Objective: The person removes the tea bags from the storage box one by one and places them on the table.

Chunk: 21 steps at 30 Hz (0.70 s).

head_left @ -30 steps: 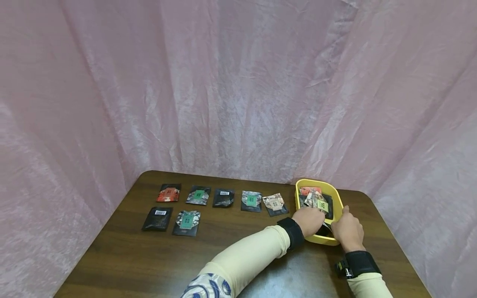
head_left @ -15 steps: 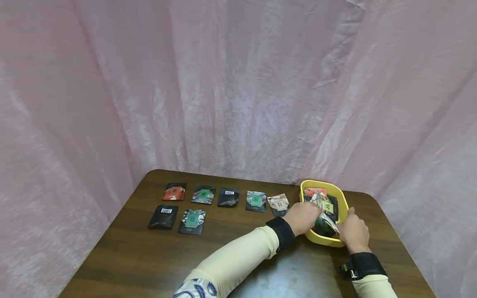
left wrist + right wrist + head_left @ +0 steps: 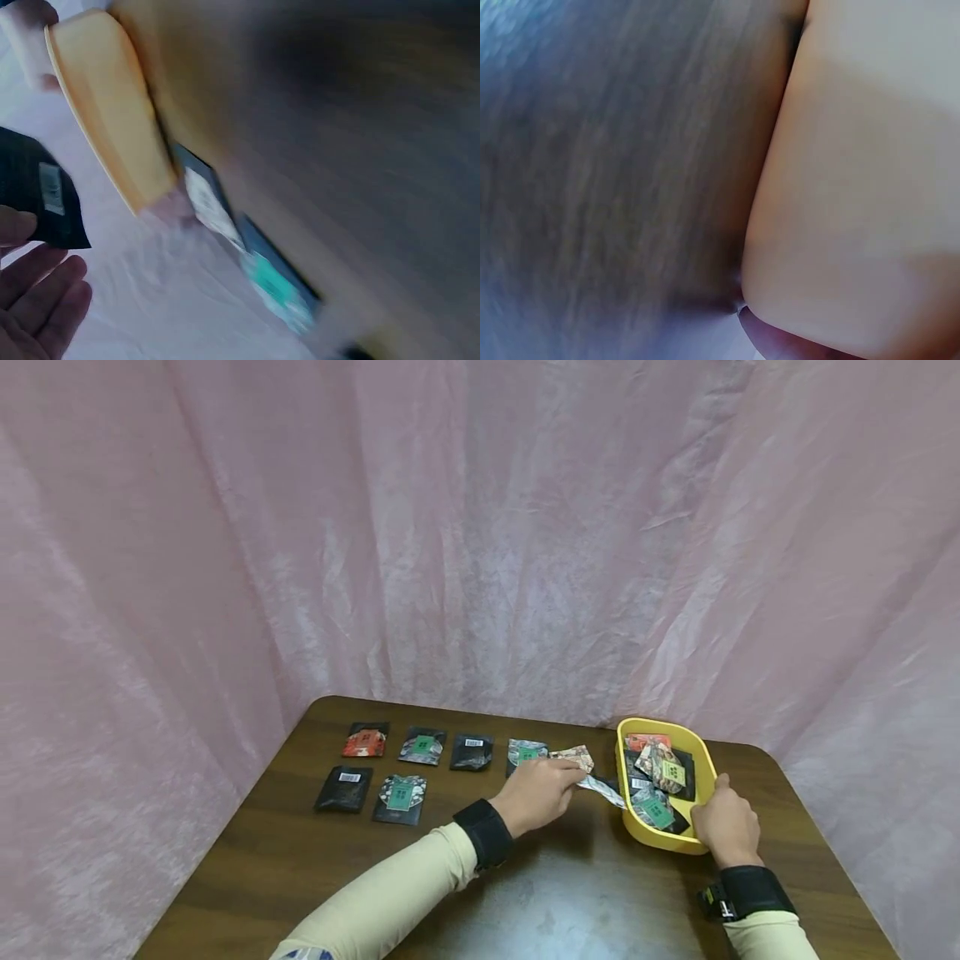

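My left hand point(image 3: 538, 793) pinches a small flat sachet point(image 3: 602, 790) between thumb and fingers, above the table just left of the yellow basket. In the left wrist view the sachet's black side with a white barcode label point(image 3: 51, 187) shows, and the thumb lies across it. The right hand point(image 3: 726, 822) grips the basket's near right rim. Inside the yellow basket point(image 3: 662, 839) lie several sachets, among them a cream one with a yellow-green label point(image 3: 666, 771) and one with a green label point(image 3: 654, 811). The right wrist view is mostly filled by skin and blurred table.
Sachets lie in two rows on the brown wooden table point(image 3: 442, 868). The back row runs from a red sachet point(image 3: 366, 740) to a beige one point(image 3: 573, 757), partly behind the left hand. A black sachet point(image 3: 343, 789) and a green-labelled one point(image 3: 400, 798) lie nearer. Pink curtains point(image 3: 465, 527) hang behind.
My left hand has come out of the basket and moved left, carrying a sachet. The right hand stays at the basket rim. The head view has shifted slightly to the left.
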Motion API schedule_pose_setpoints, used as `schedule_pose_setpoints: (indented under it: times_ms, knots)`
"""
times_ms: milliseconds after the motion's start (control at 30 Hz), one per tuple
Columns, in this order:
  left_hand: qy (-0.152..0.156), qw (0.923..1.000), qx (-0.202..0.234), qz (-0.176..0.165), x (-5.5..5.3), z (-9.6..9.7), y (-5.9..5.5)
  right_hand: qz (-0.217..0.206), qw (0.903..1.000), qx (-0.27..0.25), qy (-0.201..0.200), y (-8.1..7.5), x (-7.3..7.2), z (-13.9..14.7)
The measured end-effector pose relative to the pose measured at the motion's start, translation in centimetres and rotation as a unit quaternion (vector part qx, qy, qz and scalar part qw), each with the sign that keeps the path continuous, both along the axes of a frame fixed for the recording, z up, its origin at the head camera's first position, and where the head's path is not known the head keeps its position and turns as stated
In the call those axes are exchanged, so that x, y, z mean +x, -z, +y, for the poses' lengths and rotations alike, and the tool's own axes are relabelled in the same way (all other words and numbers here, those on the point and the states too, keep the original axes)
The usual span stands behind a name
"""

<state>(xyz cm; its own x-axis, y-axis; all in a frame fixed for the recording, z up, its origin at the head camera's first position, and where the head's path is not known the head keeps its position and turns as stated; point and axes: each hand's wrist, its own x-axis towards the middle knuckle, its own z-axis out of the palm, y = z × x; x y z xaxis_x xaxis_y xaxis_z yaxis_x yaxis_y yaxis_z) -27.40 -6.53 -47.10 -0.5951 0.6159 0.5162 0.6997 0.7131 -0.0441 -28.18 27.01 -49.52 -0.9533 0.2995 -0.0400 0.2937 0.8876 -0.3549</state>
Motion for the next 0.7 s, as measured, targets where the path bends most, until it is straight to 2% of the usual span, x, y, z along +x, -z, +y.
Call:
schedule_pose_setpoints:
  times_ms: [133, 400, 567, 700]
  knots:
    - [-0.017, 0.9992, 0.004, -0.037, 0.6, -4.3, 0.7, 0.004, 1.0, 0.002, -0.005, -0.2, -0.1, 0.2]
    - [-0.072, 0.9946, -0.039, -0.064, 1.3, -11.8, 2.9, -0.002, 1.0, 0.002, -0.007, -0.2, -0.2, 0.3]
    - [-0.1, 0.9887, -0.072, -0.085, 1.6, -15.0, 3.8, -0.01, 0.9999, -0.002, -0.003, -0.2, -0.1, 0.2]
    - [-0.109, 0.9857, -0.1, -0.081, 1.6, -16.7, 4.0, -0.007, 1.0, -0.002, -0.006, -0.1, 0.0, 0.1]
